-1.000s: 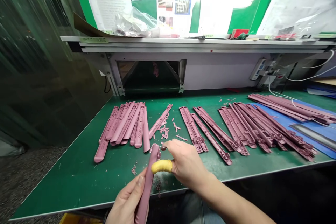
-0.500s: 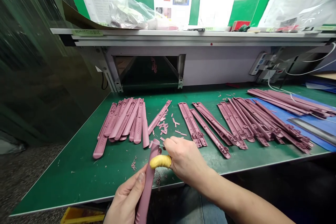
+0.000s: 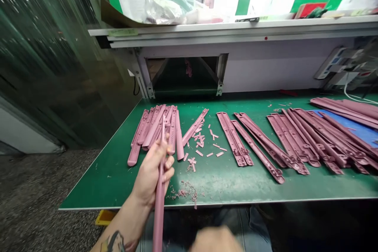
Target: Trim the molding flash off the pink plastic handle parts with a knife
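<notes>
A long pink plastic strip (image 3: pixel 158 208) is in my left hand (image 3: pixel 152 171), its fingers wrapped round the upper part. The strip stands nearly upright in the view, its top end in front of a pile of similar pink strips (image 3: pixel 134 153). My right hand (image 3: pixel 217 240) is a smeared shape at the bottom edge, low over my lap; its fingers and anything in them cannot be made out. Small pink offcuts (image 3: pixel 199 152) and thin shavings (image 3: pixel 184 193) lie on the green table right of my left hand.
More pink strips (image 3: pixel 236 138) lie in groups across the green table (image 3: pixel 103 181), some on a blue sheet (image 3: pixel 362 128) at the right. A white shelf (image 3: pixel 206 33) spans the back above a dark opening (image 3: pixel 184 80). A yellow container (image 3: pixel 104 217) shows below the front edge.
My left hand has moved up and forward with a strip, over the table. My right hand has left the strip's end and dropped toward my lap. The view has shifted left.
</notes>
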`<state>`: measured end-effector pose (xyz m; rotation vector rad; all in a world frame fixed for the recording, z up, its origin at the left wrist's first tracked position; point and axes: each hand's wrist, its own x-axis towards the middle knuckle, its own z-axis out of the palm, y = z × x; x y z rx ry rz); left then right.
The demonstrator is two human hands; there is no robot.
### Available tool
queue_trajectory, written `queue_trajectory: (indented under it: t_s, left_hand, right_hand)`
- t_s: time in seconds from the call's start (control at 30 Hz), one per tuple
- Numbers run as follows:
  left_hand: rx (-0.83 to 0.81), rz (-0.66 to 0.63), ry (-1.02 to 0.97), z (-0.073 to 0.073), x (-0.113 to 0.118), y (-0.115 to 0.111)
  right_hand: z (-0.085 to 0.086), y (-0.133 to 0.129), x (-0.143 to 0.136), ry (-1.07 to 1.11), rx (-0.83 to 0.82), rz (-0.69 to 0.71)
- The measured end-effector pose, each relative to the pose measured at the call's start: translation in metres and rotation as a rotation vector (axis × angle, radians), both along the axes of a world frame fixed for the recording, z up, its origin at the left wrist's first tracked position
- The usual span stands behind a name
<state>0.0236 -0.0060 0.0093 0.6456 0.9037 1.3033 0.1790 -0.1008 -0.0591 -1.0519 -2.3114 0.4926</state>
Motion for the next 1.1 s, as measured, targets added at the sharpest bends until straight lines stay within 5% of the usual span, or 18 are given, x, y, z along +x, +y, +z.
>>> queue_trajectory:
  t_s: [0.17,0.3,0.67,0.93,1.0,1.1]
  left_hand:
    - [-0.137,-0.108,0.136,-0.024,0.009,-0.036]
    - [-0.177,-0.16,0.121,-0.033,0.016,-0.056]
    - [-0.108,-0.112,-0.033,-0.039,0.011,-0.049]
    - [0.005,0.058,-0.138,-0.021,0.013,0.008]
    - [-0.009,0.034,-0.169,-0.018,0.012,0.002]
    - [-0.107,-0.128,-0.187,-0.022,0.012,-0.027]
  right_hand:
    - [0.036,0.08,0.025,0.114,0.094,-0.239]
    - [0.049,0.106,0.027,-0.041,0.184,-0.286]
    - [0.05,0.076,0.018,-0.223,0.259,-0.248]
    - [-0.019,-0.029,-0.031,-0.015,0.271,0.149]
    - [-0.017,-0.016,-0.022,0.052,0.265,0.101]
    - [0.017,0.032,0.005,0.101,0.266,-0.139]
